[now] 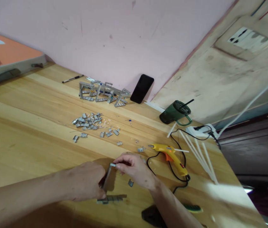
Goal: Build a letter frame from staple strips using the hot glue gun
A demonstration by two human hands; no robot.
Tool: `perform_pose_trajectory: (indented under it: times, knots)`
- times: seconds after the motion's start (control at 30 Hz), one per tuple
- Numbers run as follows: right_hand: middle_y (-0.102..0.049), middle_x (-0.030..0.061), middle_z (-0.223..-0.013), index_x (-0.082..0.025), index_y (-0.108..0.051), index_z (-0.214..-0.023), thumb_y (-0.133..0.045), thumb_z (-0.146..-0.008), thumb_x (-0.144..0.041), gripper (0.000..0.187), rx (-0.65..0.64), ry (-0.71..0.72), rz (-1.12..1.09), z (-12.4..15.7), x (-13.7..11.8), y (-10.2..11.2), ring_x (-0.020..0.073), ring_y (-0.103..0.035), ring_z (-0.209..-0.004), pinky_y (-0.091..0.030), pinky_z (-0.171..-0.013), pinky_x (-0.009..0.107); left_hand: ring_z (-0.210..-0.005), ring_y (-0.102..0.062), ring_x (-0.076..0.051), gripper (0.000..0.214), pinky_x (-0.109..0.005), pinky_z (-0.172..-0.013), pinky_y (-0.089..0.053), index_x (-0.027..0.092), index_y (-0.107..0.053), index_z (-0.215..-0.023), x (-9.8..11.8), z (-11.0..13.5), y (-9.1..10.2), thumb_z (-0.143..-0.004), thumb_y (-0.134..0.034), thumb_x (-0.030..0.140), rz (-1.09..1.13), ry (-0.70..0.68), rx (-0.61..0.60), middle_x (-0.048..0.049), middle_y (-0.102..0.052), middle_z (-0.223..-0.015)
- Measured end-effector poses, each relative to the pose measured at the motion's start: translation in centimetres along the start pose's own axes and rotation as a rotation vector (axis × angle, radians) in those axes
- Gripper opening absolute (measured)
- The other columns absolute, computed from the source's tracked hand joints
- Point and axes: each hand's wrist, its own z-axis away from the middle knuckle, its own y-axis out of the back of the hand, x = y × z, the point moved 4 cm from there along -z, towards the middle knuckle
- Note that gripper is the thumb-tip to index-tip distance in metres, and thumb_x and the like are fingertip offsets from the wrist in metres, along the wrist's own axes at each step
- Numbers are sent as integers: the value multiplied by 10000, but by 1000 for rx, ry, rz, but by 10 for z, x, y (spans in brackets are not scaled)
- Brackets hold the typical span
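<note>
Head: metal strip [107, 176], blurred glue-gun markings [169, 148]

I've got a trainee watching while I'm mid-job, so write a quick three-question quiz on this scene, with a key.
1. Multiple choice: the right hand has its fingertips at:
A) the translucent green mug
B) the upper end of the slim grey metal strip
C) the black-capped pen

2. True or false: the yellow glue gun with an orange trigger lies to the right of the heap of small grey metal pieces.

3. Fill in the colour: the black rectangular phone leans against the ____ painted wall.

Key: 1. B; 2. True; 3. pink
</note>
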Motion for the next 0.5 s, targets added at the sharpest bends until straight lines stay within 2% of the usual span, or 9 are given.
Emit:
perform_pose_trajectory:
  times: [0.1, 0.33, 0.5]
  knots:
    - [-651, 3, -734, -221, -689, -837, -551, -800, -197, 145, 1, -4, 32, 0, 1, -1, 143, -588, -604, -494, -551, 267, -373, -451, -93, 136, -198, -351, -252, 215, -553, -574, -3, 0, -3, -613, -521, 89, -29, 31, -47, 90, -509, -462]
    - [-666, 33, -783, -154, -707, -850, -584, -759, -125, 156, 13, -25, 84, -2, -3, -1, 157, -609, -700, -483, -629, 266, -572, -617, -172, 232, -238, -491, -386, 228, -603, -732, -11, 0, -10, -608, -495, 65, -43, 110, -159, 33, -664, -660]
    - [-680, 38, -801, -192, -720, -840, -633, -725, -147, 151, -25, -66, 98, -6, 1, -3, 171, -617, -718, -491, -648, 275, -661, -633, -207, 202, -258, -557, -424, 235, -607, -790, -17, 0, -13, -643, -511, 137, 13, 178, -246, 5, -685, -753]
